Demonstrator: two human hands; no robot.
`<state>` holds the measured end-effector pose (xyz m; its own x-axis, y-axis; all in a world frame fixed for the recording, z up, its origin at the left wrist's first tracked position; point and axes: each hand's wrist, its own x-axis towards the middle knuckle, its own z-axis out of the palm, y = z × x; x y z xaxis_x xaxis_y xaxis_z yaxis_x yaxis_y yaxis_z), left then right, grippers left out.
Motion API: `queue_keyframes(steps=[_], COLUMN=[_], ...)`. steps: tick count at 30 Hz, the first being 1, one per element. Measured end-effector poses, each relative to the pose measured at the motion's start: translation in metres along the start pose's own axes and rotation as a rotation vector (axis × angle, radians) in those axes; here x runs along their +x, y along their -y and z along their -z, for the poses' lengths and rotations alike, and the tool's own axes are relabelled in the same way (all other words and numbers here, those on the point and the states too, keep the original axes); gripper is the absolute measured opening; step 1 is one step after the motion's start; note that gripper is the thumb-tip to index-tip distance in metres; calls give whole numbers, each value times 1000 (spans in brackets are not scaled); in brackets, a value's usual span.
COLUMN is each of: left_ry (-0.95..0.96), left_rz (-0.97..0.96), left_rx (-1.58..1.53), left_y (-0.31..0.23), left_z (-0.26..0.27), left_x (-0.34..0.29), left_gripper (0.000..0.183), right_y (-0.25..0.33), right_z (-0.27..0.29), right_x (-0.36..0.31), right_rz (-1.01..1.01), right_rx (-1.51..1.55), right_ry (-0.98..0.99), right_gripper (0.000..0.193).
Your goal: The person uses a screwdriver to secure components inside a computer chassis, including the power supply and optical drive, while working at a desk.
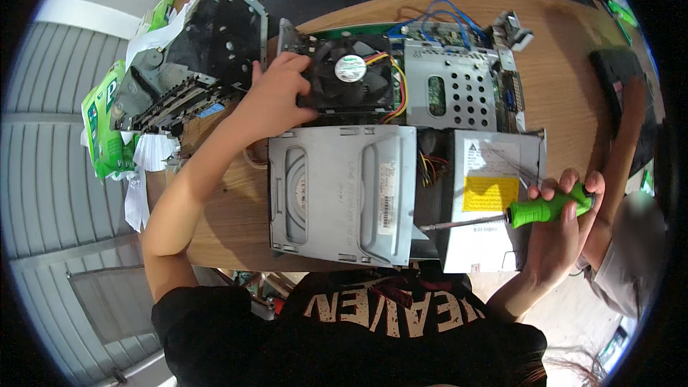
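Note:
A black cooling fan [351, 75] with a round white label and coloured wires sits inside an opened computer case. My left hand [283, 93] is at the fan's left edge, fingers bent around its housing; the fingertips are partly hidden. In my right hand [562, 218] is a green-handled screwdriver [541, 209], held level. Its long shaft points left, over the gap between a silver optical drive [340, 197] and a silver power supply [487, 236] with a yellow label. Beyond the power supply lies a perforated metal drive cage [459, 82].
A dark metal panel assembly [222, 43] stands at the far left beside a green plastic package [104, 122]. Blue cables [448, 14] run along the back. At right, another person's arm [627, 136] reaches over a black object [609, 72]. The wooden table [222, 222] ends close to my body.

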<state>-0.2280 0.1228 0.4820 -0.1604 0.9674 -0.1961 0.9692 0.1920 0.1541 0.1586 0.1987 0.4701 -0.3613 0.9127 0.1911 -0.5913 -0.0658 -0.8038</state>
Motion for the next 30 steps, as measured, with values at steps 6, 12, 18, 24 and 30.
queue_keyframes(steps=[6,12,18,24,30], left_ry=[79,-17,-40,-146,-328], left_rz=[-80,-99,-91,-138,-232], left_rx=[-184,-141,-100,-74,-255], left_y=[0,-1,-3,-1,13], left_z=[20,3,0,-10,-4], left_x=[-4,-3,-1,-2,-10], left_gripper=[29,22,13,8,13], right_y=[5,6,9,11,18], right_z=[4,17,20,20,34], right_x=[-5,1,6,6,9], right_rz=[-76,-154,-173,-177,-193], right_rx=[-23,68,99,106,64], right_ry=[-68,111,108,67,103], right_gripper=[45,40,34,32,38])
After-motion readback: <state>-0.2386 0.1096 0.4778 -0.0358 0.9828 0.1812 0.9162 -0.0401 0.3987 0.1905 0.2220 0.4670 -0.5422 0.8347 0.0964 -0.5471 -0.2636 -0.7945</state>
